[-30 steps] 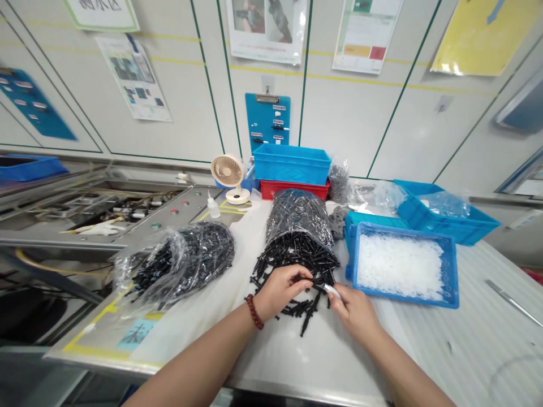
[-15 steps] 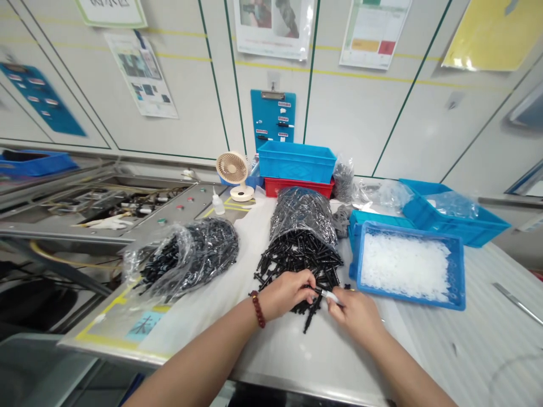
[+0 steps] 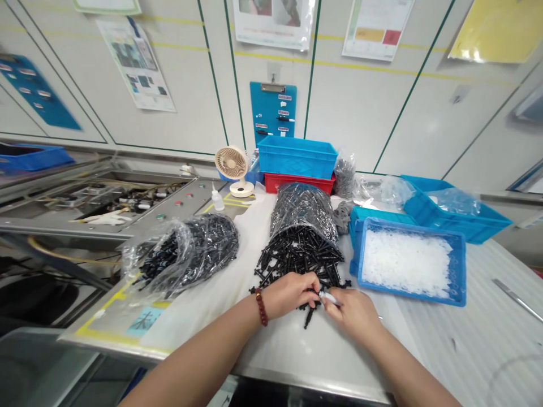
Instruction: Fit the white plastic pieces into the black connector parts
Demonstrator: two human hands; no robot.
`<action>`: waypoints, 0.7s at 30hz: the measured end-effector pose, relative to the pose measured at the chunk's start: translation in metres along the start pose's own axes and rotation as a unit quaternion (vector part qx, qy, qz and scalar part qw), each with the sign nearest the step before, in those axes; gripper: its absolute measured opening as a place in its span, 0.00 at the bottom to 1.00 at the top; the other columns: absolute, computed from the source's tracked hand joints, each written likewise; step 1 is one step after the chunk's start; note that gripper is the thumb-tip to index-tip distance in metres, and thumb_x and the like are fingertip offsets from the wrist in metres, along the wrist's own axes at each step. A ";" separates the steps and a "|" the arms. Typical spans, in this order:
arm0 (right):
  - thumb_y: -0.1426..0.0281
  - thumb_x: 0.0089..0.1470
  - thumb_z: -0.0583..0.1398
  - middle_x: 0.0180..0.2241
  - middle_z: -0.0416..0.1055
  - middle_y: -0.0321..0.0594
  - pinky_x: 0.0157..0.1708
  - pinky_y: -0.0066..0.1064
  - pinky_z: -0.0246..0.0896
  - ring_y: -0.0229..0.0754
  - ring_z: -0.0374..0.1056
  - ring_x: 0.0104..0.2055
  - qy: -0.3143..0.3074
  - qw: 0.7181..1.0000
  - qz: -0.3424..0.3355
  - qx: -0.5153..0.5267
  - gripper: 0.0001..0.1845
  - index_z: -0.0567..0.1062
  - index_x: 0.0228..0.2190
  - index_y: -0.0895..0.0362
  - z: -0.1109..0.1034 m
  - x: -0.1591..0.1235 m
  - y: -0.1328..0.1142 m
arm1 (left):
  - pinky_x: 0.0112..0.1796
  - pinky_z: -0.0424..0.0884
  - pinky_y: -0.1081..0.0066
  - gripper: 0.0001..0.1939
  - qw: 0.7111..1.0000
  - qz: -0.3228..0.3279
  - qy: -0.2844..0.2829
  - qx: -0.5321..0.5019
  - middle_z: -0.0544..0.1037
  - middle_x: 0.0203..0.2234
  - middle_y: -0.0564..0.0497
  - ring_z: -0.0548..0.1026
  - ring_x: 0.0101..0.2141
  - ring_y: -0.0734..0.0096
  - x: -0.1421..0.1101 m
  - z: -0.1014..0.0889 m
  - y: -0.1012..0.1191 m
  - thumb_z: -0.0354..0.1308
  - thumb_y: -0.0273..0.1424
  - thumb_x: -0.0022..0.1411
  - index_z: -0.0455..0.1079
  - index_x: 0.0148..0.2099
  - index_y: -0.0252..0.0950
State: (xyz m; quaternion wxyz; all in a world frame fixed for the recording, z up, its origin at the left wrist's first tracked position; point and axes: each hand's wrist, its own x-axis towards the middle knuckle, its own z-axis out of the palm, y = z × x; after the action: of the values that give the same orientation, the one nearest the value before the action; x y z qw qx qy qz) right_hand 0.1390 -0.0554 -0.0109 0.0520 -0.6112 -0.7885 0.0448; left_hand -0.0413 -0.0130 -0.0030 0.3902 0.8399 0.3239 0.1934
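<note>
My left hand (image 3: 294,295), with a beaded bracelet on its wrist, is closed on a small black part, mostly hidden by the fingers. My right hand (image 3: 350,311) grips a short white cylindrical piece (image 3: 331,298), whose tip meets the black part between the two hands. Its exact kind I cannot make out. Just behind the hands, a pile of slim black plastic parts (image 3: 301,251) spills from a clear plastic bag (image 3: 303,209) lying on its side. One loose black part (image 3: 309,318) lies below the left fingers.
Right of the hands stands a blue tray (image 3: 460,271) of small white translucent pieces. A second bag of black parts (image 3: 203,249) lies at left. Behind are a small fan (image 3: 232,164), a white bottle (image 3: 217,199) and stacked bins (image 3: 297,157). A metal tool (image 3: 515,298) lies far right.
Both hands have moved slightly right and closer together. The white piece now meets the black part more closely, and less of the black part shows between the hands. The camera view has shifted a little.
</note>
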 end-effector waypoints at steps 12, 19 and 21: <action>0.62 0.56 0.51 0.24 0.72 0.37 0.22 0.27 0.38 0.37 0.65 0.26 -0.019 0.999 0.021 0.017 0.16 0.72 0.24 0.55 -0.005 -0.001 -0.001 | 0.30 0.65 0.81 0.07 1.000 0.010 0.002 -0.020 0.77 0.25 0.55 0.74 0.27 0.77 0.001 -0.002 -0.005 0.53 0.23 0.59 0.66 0.41 0.34; 0.68 0.54 0.50 0.25 0.72 0.36 0.23 0.27 0.40 0.37 0.64 0.26 -0.007 0.999 0.005 0.053 0.11 0.70 0.25 0.55 -0.002 0.001 0.002 | 0.29 0.67 0.81 0.08 0.999 0.034 0.035 -0.012 0.77 0.24 0.52 0.76 0.26 0.76 0.003 -0.004 -0.007 0.52 0.25 0.60 0.71 0.41 0.33; 0.68 0.54 0.50 0.24 0.72 0.37 0.23 0.27 0.39 0.37 0.64 0.26 -0.011 0.998 0.006 0.056 0.11 0.70 0.25 0.55 -0.002 0.001 0.003 | 0.29 0.68 0.81 0.08 0.999 0.033 0.034 -0.016 0.77 0.24 0.52 0.76 0.26 0.75 0.002 -0.005 -0.006 0.53 0.24 0.60 0.71 0.40 0.32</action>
State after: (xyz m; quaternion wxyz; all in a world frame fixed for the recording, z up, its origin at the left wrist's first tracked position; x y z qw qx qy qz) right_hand 0.1417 -0.0539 -0.0089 0.0772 -0.6113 -0.7818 0.0955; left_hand -0.0445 -0.0062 -0.0044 0.3861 0.8363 0.3063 0.2402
